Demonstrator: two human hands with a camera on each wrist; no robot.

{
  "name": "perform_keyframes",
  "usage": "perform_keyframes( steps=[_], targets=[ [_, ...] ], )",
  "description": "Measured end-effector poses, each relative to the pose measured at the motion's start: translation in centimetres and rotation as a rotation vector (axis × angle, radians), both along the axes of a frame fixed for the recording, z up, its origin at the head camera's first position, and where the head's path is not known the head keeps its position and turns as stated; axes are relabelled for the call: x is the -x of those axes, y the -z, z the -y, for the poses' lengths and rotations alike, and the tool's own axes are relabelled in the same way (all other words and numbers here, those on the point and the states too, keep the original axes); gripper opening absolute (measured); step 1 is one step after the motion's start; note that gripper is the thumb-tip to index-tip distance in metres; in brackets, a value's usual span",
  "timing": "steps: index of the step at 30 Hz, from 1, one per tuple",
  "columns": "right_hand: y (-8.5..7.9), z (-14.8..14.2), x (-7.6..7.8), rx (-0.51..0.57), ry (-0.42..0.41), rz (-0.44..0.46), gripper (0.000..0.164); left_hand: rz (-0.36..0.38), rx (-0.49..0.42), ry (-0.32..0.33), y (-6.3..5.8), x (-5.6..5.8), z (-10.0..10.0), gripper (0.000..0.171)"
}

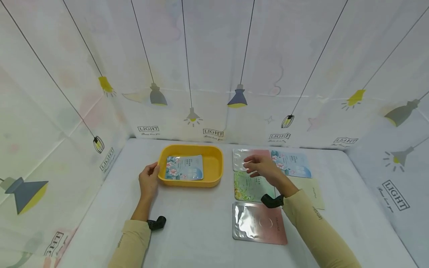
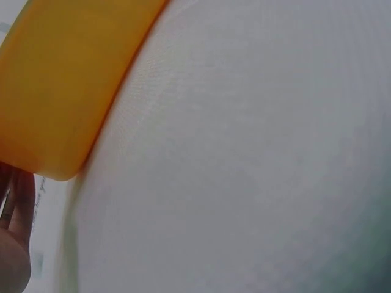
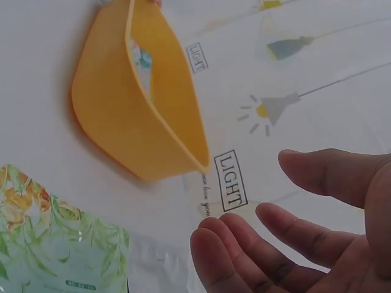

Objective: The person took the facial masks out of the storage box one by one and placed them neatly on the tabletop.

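In the head view my left hand (image 1: 148, 181) grips the left end of a yellow plastic basket (image 1: 214, 183) at its rim. Inside the basket lies a blue floral face mask sachet (image 1: 184, 168). My right hand (image 1: 266, 169), fingers apart and loosely bent, hovers over several sachets and holds nothing. Beneath and around it are a silver-pink sachet (image 1: 240, 156), a green floral sachet (image 1: 249, 186), another blue floral sachet (image 1: 296, 165) and a pale cream sachet (image 1: 310, 191). Nearer me lies a second silver-pink sachet (image 1: 258, 223). The left wrist view shows the basket's outer wall (image 2: 67, 79) and some fingers.
Everything lies on a white-covered table (image 1: 194, 227). A white curtain (image 1: 207, 48) printed with lamps surrounds the back and both sides. Each wrist carries a black camera mount, the left one (image 1: 157, 223) close to the tabletop.
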State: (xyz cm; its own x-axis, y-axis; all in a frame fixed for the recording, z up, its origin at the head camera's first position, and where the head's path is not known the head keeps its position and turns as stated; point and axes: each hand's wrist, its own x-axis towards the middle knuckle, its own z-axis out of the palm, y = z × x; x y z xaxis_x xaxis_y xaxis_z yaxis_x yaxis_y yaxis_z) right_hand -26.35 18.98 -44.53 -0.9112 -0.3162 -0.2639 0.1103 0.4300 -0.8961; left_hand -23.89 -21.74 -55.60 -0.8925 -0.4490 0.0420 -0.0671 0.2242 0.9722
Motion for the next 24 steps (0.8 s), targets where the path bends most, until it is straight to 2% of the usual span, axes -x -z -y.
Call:
perform_keyframes(
  steps=[4, 11, 16, 24],
  targets=[
    [-0.4, 1.6, 0.8, -0.004, 0.013, 0.015, 0.040, -0.010, -0.002, -0.001, -0.2, 0.1, 0.0, 0.035],
    [-0.8, 4.7, 1.6, -0.057, 0.019, 0.060, 0.041, 0.004, -0.007, 0.005, 0.1, 0.1, 0.1, 0.036],
    [-0.5, 7.0, 2.1, -0.084, 0.003, 0.067, 0.042, 0.012, -0.004, 0.009, 0.2, 0.1, 0.1, 0.038],
    [0.4, 10.7, 2.5, -0.059, -0.008, 0.094, 0.046, 0.011, 0.001, 0.008, 0.2, 0.1, 0.1, 0.037]
  ],
)
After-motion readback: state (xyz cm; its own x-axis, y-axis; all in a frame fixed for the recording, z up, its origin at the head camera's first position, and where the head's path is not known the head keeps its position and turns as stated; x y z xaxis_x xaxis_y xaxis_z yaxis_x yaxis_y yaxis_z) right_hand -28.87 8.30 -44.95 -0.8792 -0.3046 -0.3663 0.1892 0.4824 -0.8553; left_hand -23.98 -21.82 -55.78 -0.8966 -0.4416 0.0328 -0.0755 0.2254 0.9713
